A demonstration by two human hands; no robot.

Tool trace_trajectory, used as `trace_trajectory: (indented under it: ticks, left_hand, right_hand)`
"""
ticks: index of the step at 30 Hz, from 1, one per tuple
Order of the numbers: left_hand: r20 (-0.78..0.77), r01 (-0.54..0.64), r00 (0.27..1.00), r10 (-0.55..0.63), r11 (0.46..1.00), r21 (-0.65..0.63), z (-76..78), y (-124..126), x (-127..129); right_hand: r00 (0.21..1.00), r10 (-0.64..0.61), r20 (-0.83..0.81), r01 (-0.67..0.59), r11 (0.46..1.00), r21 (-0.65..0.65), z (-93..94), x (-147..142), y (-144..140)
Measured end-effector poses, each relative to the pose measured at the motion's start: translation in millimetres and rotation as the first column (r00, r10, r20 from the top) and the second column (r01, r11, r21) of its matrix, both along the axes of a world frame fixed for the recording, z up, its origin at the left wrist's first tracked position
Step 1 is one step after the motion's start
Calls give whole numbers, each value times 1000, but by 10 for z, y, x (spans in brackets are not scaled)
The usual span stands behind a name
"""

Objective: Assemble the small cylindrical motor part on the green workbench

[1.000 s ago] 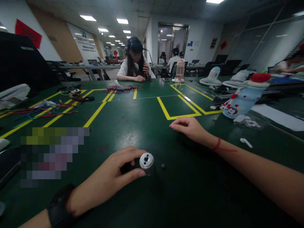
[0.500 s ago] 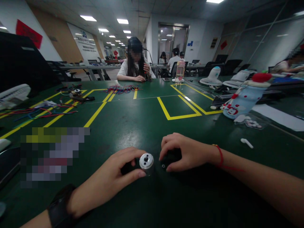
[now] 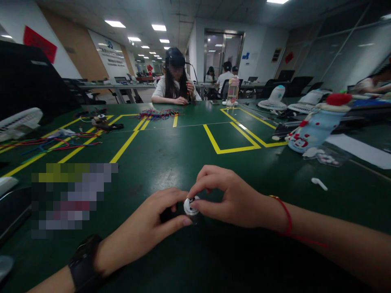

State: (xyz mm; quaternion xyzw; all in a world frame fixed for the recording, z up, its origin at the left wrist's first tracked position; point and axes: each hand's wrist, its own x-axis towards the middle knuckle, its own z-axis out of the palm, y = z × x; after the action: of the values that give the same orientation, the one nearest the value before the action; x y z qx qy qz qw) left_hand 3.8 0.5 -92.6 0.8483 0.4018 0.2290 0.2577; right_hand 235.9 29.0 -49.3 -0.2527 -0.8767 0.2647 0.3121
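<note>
In front of me on the green table stands a short silver cylinder (image 3: 190, 210) that looks like a small motor, its round metal end facing up. My left hand (image 3: 152, 219) grips its side between thumb and fingers. From the right, my right hand (image 3: 226, 195) reaches over it, thumb and index finger pinched together at the middle of the top. A tiny dark piece (image 3: 192, 200) shows between those fingertips; its kind is too small to make out. The fingers cover part of the cylinder's end.
Loose wires (image 3: 61, 140) and a heap of coloured leads (image 3: 159, 114) lie left and beyond. A blue bottle (image 3: 317, 128), an earbud (image 3: 319, 184) and small fans (image 3: 273, 97) are at right. Yellow tape (image 3: 238, 150) marks the table. Across it sits a person (image 3: 174, 81).
My right hand has moved left from beside the cylinder onto its top, bringing the tiny dark piece along. My left hand keeps its grip on the cylinder.
</note>
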Motion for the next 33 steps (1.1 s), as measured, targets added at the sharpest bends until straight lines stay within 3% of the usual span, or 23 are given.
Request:
trace_trajectory:
  ticks: [6,9,13,15,18,21,28,33]
  left_hand:
    - [9,17,1000,-16,1000,-6,77,-14,-10]
    - [14,24,1000,-23,998,-51,91,-6,37]
    - [21,25,1000,-23,997,-73,113,-13,92]
    - [18,26,1000,-24,996,-87,133,-24,123]
    - [10,16,1000,-15,995,-98,167,-41,188]
    - [8,21,1000,-20,995,-98,180,-50,249]
    - [1,34,999,-34,994,-102,161,-41,271]
    - [8,28,1000,-27,994,-104,206,-58,269]
  right_hand:
    - [998,54,14,-54,998,13,32,36,-18]
    - [999,8,-42,-9,1000,-16,30,140,62]
    - [952,-286,-111,274,955,-114,-83,421,385]
    - [852,-499,-157,448,851,-274,-186,607,606]
    - [758,-623,-191,537,764,-358,-330,853,879]
    - [726,-651,-220,543,740,-396,-404,975,985]
    - [738,-644,-201,534,739,-410,-437,970,976]
    - [819,-559,-130,460,774,-435,-311,756,752]
